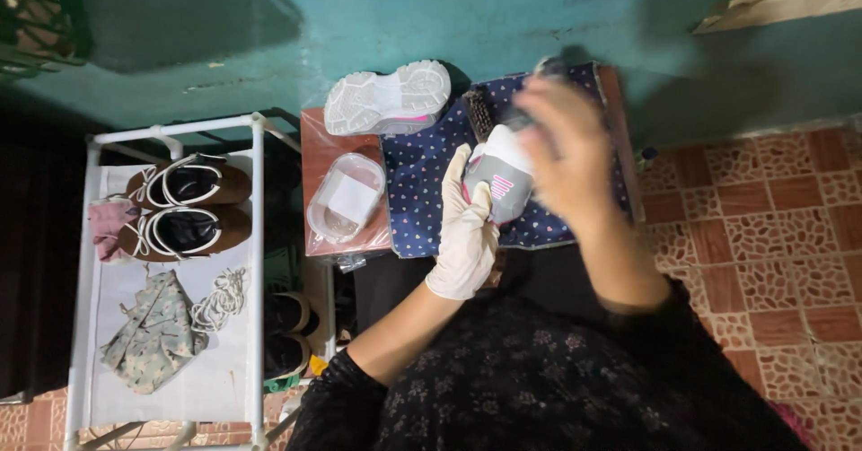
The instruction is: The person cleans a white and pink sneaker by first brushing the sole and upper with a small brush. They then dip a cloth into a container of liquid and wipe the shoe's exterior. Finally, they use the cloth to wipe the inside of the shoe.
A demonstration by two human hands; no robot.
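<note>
**Gloved hand steadies a grey sneaker over the dotted cloth**

Nearest the camera, the dark floral sleeves (pixel 503 370) rise from the bottom of the view toward the small brown table (pixel 316 146). On that table lies a navy dotted cloth (pixel 422 191), the landmark for all that follows. Above the middle of the cloth, the left hand (pixel 465 231), in a pale glove, wraps around a grey and white sneaker with pink stripes (pixel 499 177) and holds it heel-up, fingers closed along its side. The right hand (pixel 561 150), bare, hovers over the sneaker's top; it is blurred, so whether it grips anything cannot be told. A dark brush (pixel 479 114) lies at the cloth's far edge, just beside the matching sneaker (pixel 388 99), which rests sole-up left of the cloth. A clear plastic tub (pixel 347 198) sits left of the cloth too. Further left stands a white shoe rack (pixel 256 262) bearing brown sandals (pixel 184 209).

Judged from this, firm support from the gloved hand and short, controlled strokes would serve best, keeping the sneaker over the cloth.
</note>
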